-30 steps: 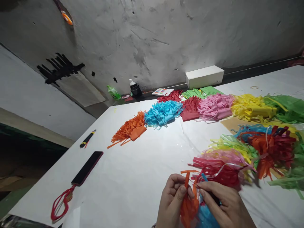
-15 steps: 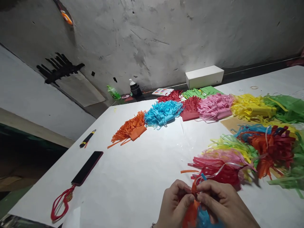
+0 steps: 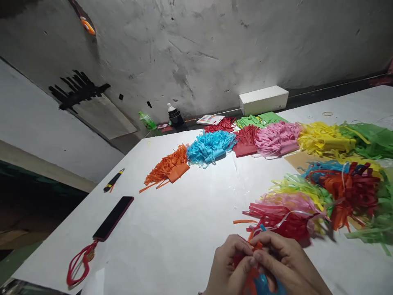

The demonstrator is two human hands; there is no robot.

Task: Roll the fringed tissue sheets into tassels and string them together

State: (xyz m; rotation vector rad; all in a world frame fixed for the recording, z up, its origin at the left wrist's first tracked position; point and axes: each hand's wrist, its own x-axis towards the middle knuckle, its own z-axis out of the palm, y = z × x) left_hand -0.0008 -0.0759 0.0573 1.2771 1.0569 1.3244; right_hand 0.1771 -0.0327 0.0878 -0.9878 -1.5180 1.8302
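At the table's front edge, my left hand and my right hand meet, fingertips pinched together on an orange paper strip. Below the fingers hang the orange and blue paper fringes of a tassel, partly hidden by the hands. Just beyond lies a tassel garland with red, pink, yellow and green fringes and a white ribbon across it. More of it, an orange and dark red tassel, rests farther right.
Bundles of cut paper fringe, orange, blue, pink and yellow, line the far side. A phone with a red cord and a box cutter lie left. A white box stands by the wall.
My fingertips have drawn closer together, and the orange strip between them is now folded down lower. The left hand has shifted slightly right. Everything on the table stays put.
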